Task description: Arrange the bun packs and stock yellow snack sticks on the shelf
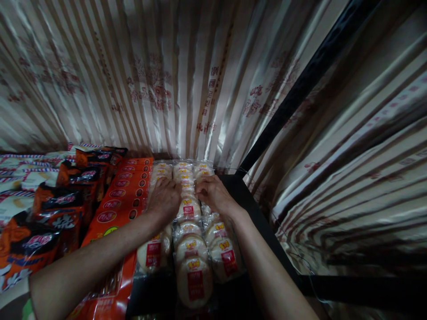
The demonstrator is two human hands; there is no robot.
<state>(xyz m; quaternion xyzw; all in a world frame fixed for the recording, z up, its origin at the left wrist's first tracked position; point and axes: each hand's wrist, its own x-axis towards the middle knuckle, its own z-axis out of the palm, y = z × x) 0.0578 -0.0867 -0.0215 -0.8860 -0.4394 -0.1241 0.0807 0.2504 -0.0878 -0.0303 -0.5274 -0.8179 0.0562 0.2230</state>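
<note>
Three columns of round, pale flat cakes in clear wrappers with red and yellow labels lie overlapping on a black surface. My left hand (167,198) rests over the left column, its fingers curled in at the edge of the middle column of wrapped cakes (189,209). Over the right column of wrapped cakes (228,260) is my right hand (215,193), thumb and fingers pinched together beside that middle column. Whatever lies between the fingertips of either hand is hidden or too small to tell. The left column of wrapped cakes (152,255) shows below my left wrist.
Overlapping flat orange packets (115,204) lie left of the cakes. Farther left are black-and-orange bags (60,206) and white packets (16,206). A patterned curtain (187,89) hangs behind. A dark post (293,102) slants up at the right, near thin wires (300,258).
</note>
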